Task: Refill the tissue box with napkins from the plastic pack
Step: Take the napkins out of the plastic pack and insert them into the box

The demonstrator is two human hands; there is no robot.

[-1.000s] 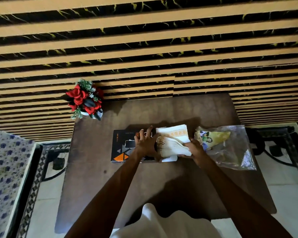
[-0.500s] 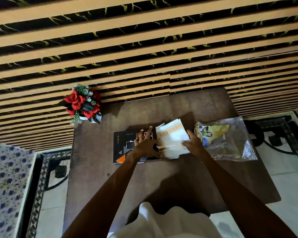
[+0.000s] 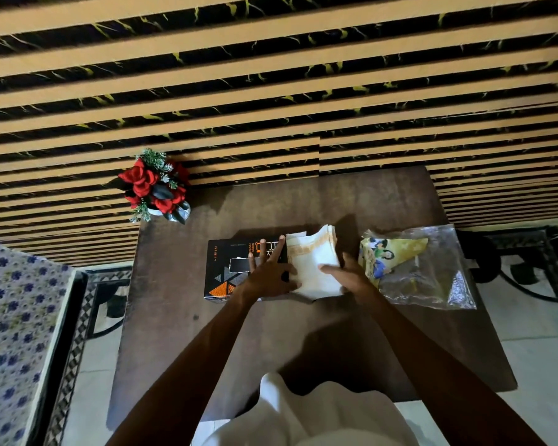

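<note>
A black tissue box (image 3: 226,268) with orange triangles lies flat on the brown table (image 3: 181,333). My left hand (image 3: 268,273) rests on the box's right part, fingers spread, its thumb against a white napkin stack (image 3: 310,262) with a yellow-patterned border. The stack stands at the box's right end, its top leaning right. My right hand (image 3: 351,275) presses the stack's right side, thumb across its front. The clear plastic pack (image 3: 432,275) lies to the right, with a yellow printed label inside.
A small pot of red artificial roses (image 3: 153,188) stands at the table's far left corner, against a striped wall. A patterned seat (image 3: 13,333) lies left of the table. Black metal furniture (image 3: 529,259) stands on the right.
The napkin stack has been straightened from a bent, drooping bundle into a more upright stack. My right hand moved from under the bundle to its right side. My left hand stayed on the box.
</note>
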